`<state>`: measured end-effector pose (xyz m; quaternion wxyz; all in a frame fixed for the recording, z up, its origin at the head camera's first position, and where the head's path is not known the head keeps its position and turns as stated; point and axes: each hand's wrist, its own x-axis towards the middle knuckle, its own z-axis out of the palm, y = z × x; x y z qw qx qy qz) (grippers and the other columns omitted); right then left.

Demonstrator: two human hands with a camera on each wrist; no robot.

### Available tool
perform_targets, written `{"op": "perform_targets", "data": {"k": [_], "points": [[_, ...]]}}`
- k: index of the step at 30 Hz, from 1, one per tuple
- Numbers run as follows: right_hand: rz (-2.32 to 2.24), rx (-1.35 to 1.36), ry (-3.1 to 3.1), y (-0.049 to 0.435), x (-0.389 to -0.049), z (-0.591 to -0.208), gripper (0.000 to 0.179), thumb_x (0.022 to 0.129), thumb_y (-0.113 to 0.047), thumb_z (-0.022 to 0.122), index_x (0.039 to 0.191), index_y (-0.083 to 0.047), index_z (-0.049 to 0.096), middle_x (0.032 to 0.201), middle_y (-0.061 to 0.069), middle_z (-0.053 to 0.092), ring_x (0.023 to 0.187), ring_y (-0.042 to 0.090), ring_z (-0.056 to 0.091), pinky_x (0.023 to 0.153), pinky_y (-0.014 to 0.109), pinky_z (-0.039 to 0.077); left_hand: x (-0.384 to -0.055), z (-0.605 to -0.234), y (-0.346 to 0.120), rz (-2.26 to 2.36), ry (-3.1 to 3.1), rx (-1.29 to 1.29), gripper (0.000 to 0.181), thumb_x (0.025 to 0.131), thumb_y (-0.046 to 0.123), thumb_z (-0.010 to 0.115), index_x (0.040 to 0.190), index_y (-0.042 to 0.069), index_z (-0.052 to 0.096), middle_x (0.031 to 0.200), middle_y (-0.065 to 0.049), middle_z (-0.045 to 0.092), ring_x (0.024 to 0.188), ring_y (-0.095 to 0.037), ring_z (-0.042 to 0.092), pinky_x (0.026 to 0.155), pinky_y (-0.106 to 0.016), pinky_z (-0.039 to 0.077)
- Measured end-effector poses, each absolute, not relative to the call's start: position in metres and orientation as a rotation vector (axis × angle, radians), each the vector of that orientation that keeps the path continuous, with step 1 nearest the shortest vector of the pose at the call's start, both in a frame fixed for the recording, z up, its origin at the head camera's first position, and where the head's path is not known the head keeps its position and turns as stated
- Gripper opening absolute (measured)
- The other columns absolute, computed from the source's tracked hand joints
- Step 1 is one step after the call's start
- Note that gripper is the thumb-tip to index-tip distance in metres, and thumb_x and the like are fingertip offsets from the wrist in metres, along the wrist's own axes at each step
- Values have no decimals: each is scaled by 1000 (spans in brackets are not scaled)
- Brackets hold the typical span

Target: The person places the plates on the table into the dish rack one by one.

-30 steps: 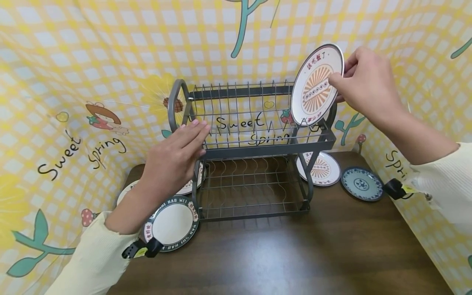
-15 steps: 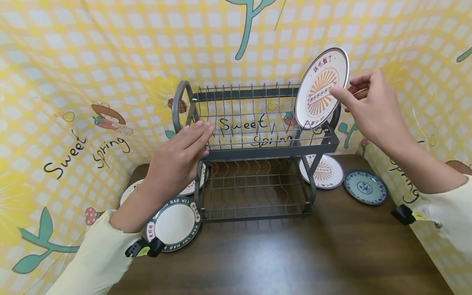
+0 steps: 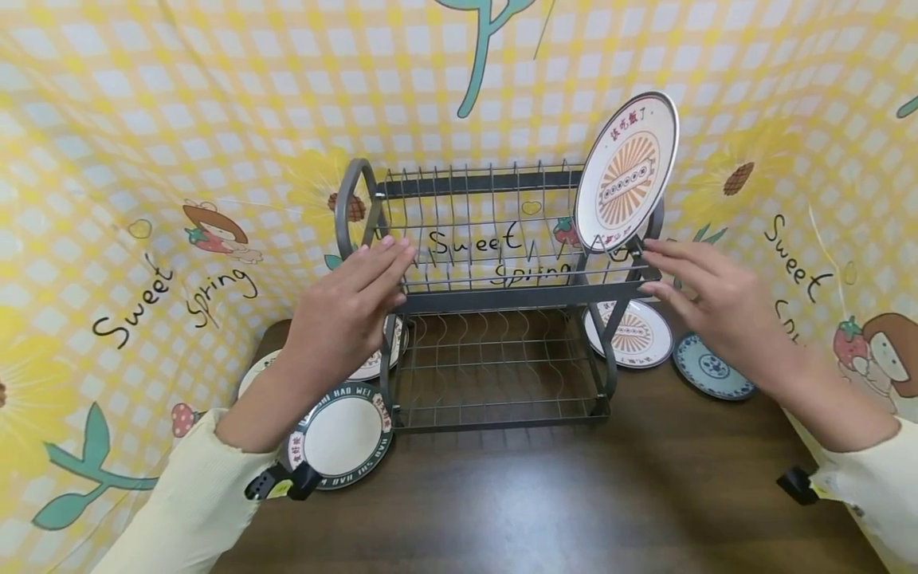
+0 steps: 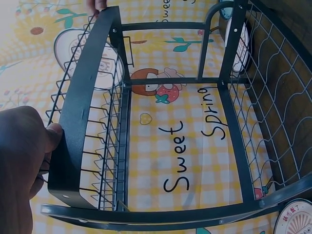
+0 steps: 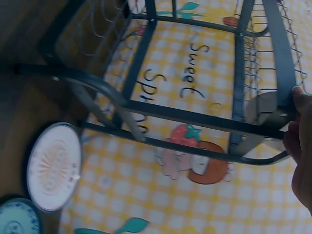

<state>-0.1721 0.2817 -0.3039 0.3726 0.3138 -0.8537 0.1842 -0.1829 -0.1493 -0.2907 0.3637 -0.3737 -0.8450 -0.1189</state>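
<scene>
A dark grey two-tier dish rack (image 3: pixel 502 299) stands in the middle of the head view. One white plate with an orange sunburst (image 3: pixel 627 171) stands on edge, leaning, in the right end of its upper tier. My left hand (image 3: pixel 344 307) holds the upper tier's front rail at the left end, its thumb against the rail (image 4: pixel 83 102) in the left wrist view. At the opposite end my right hand (image 3: pixel 724 299) grips the front right corner, fingers above and thumb lower, below the standing plate. The right wrist view shows only part of that hand (image 5: pixel 302 141) at the corner.
On the brown table (image 3: pixel 531 494), a green-rimmed plate (image 3: pixel 343 434) lies left of the rack, with other plates partly hidden behind my left arm. At the right lie another sunburst plate (image 3: pixel 634 339) and a blue patterned plate (image 3: pixel 710 367). Yellow checked cloth surrounds the table.
My right hand has let go of the sunburst plate, which stays standing in the rack, and has moved down to the rack's front right corner. The left hand has stayed at the rail.
</scene>
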Motion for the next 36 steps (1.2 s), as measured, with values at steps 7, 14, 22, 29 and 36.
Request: {"op": "perform_targets", "data": {"k": [7,14,22,29,36], "points": [[472,832,-2129,279,-168,-317,48,105,-39,53,118,1,75,133,15,69,119,34,69,116,10,37,-185,-294,-149,-305,-2133,-970,52,95,5,71,145,2,56,145,-16,60,136,-33,59,116,-50,48],[461,786,-2091,274,-168,-319,35,79,6,82,113,1,78,128,14,71,114,34,72,113,8,37,-179,-304,-154,-323,-2084,-908,55,97,9,68,148,-5,51,153,-21,52,145,-36,48,124,-48,39],[488,768,-2082,273,-169,-320,41,70,11,86,109,0,79,124,14,73,110,36,73,109,7,39,-153,-357,-186,-656,-2024,-470,40,93,13,55,125,-11,60,120,-29,61,110,-46,55,91,-56,43],[495,785,-2078,271,-169,-322,37,74,8,84,110,-1,79,126,13,72,112,34,73,111,8,39,-123,-414,-241,-469,-2656,-7,54,92,12,64,133,-19,48,112,-39,55,102,-55,55,80,-64,46],[494,782,-2097,275,-168,-322,26,87,-3,78,112,-2,79,126,14,72,116,30,71,111,8,39,-113,-486,-295,-451,-3172,346,67,101,30,57,129,-26,33,115,-50,42,106,-67,50,79,-75,48]]}}
